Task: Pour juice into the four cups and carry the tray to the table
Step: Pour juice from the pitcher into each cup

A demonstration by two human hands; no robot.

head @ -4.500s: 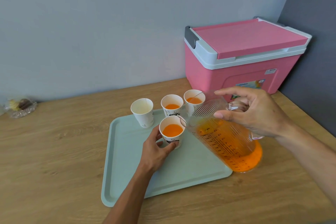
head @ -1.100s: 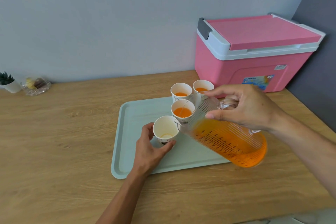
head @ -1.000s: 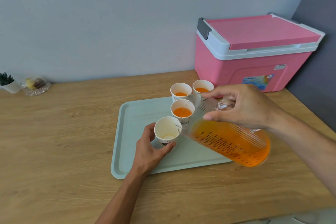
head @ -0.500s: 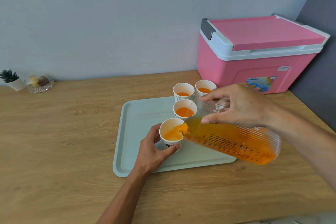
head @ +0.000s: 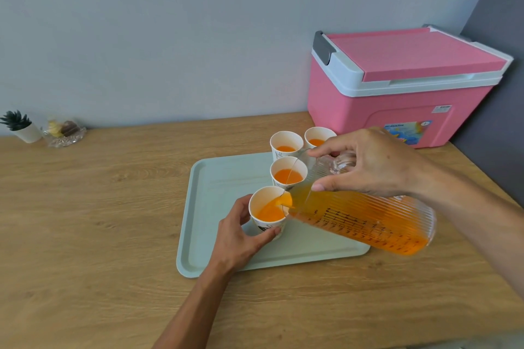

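A pale green tray [head: 221, 207] lies on the wooden counter. Three white paper cups with orange juice stand on it: one in the middle [head: 288, 176] and two at the back, left [head: 286, 146] and right [head: 318, 137]. My left hand [head: 241, 238] grips the nearest cup [head: 265, 217] at its base. My right hand [head: 371, 164] holds a ribbed clear jug [head: 365, 221] by its top, tipped steeply to the left. Orange juice runs from the spout into the nearest cup, which is partly filled.
A pink cooler box [head: 402, 85] with a white rim stands at the back right against the wall. At the far left sit a small potted plant [head: 21, 127] and a glass dish of sweets [head: 63, 133]. A dark wall panel borders the right side.
The jug has tipped further and juice now flows into the nearest cup, which was almost empty a second ago. My left hand keeps its hold on that cup.
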